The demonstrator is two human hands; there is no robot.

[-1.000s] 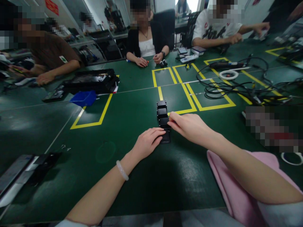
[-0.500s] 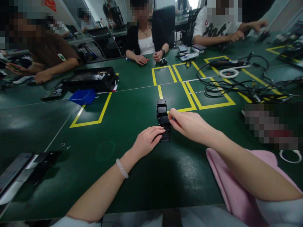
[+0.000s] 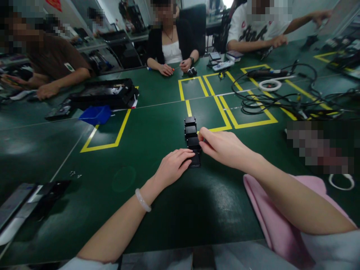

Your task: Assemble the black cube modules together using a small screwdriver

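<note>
A black jointed part (image 3: 191,130) made of several linked blocks lies on the green table (image 3: 157,213), stretching away from me. Its near end is a flat, plate-like piece. My left hand (image 3: 174,165) grips this near end from the left, fingers laid over its top and thumb along the nearer side. At the right edge of the part, beside the block above the plate, my right hand (image 3: 222,146) is closed in a pinch. Whatever sits between those fingertips is hidden.
Left are a blue bin (image 3: 96,114), a black tray (image 3: 104,92), loose screws (image 3: 75,174) and flat panels (image 3: 33,198). Cables (image 3: 258,103) coil at right, near a tape ring (image 3: 270,85). Pink cloth (image 3: 284,210) lies under my right forearm. Co-workers sit opposite.
The whole view has shifted slightly left and up. Both my hands keep their places on the black jointed part. At the back right, a co-worker's arm has stretched farther right.
</note>
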